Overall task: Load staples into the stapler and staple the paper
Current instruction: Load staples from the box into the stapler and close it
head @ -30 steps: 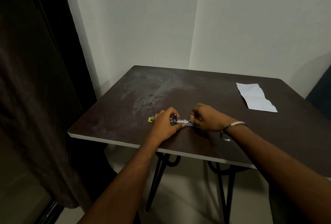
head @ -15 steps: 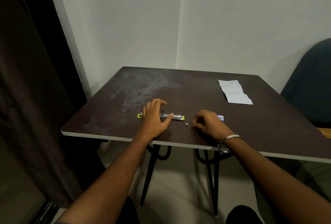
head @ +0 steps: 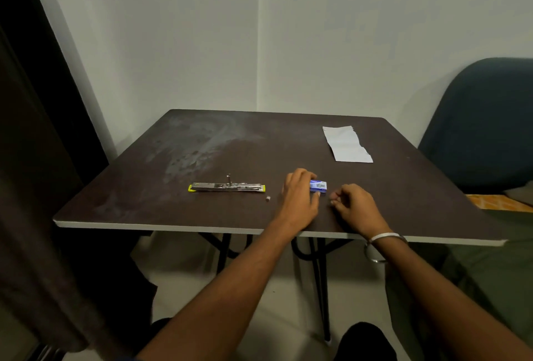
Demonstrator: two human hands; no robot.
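reaching for the little box of staples

reaching across the middle of the frame, the left hand (head: 300,197) rests on the small blue staple box (head: 319,186). its fingers curl over the left end of the box and the thumb sits at the near edge, so it looks like it is pinching the box. the right hand (head: 356,206) is just beside the box, at its lower right, on the counter (head: 259,141). its fingers are bent in loosely, with the tips close together. i cannot tell if it holds anything tiny.

the stapler (head: 227,187) lies left of centre, well apart from both hands. it is opened out flat in a long thin line, with a yellow tip at its left end and a small post sticking up in the middle. nobody is touching it. a tiny grey bit (head: 268,198), maybe a clump of staples, lies on the counter between the stapler and the left hand. the paper (head: 347,144) waits in the upper right part of the counter, far from everything else.

it looks like the loading step is going on, at the part where staples are taken out of the box. no staples can be seen in the stapler, though it is too small to be sure.

next, the box needs to be opened and a strip of staples pulled out gently, so it does not snap. then the strip has to go over to the open stapler and sit straight in its long slot.
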